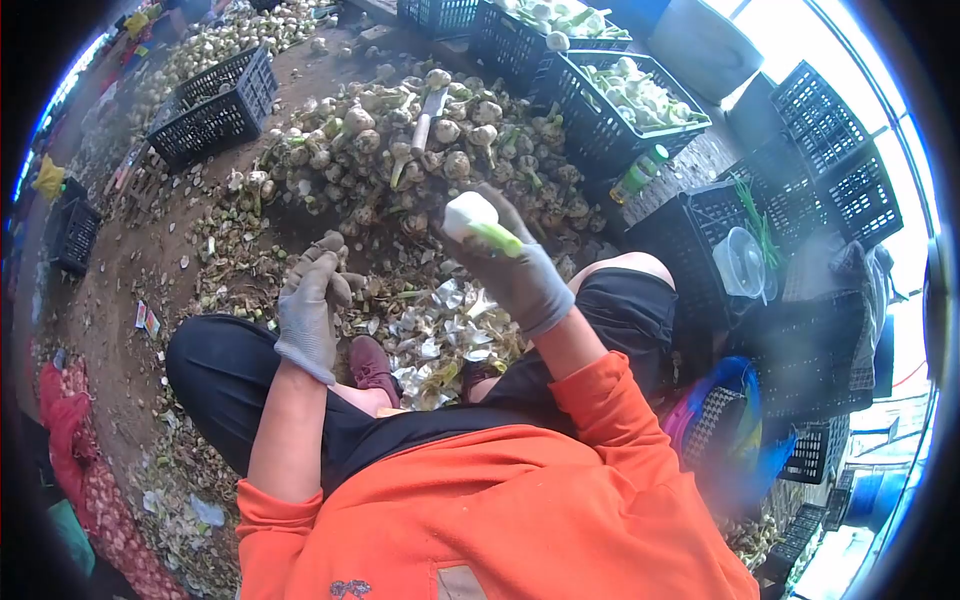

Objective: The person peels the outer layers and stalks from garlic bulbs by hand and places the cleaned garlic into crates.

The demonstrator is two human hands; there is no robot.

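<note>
My right hand (510,275), in a grey work glove, is closed around a white, peeled garlic bulb (470,214). The bulb's short green stem points right, and it is held up above my right knee. My left hand (312,300), also gloved, is over my left shin with its fingers curled together; anything inside them is hidden. In front of both hands lies a heap of unpeeled garlic bulbs (355,150) with dirt and stalks on them. A flat tool with a pale blade (430,115) rests on that heap. White and brown peelings (440,325) cover the ground between my feet.
Black crates of trimmed garlic (575,85) stand at the back right. More black crates (815,350) are stacked beside my right side, with a clear plastic tub (740,262) on top. Another black crate (215,108) is at the back left. Red net sacks (100,490) lie at left.
</note>
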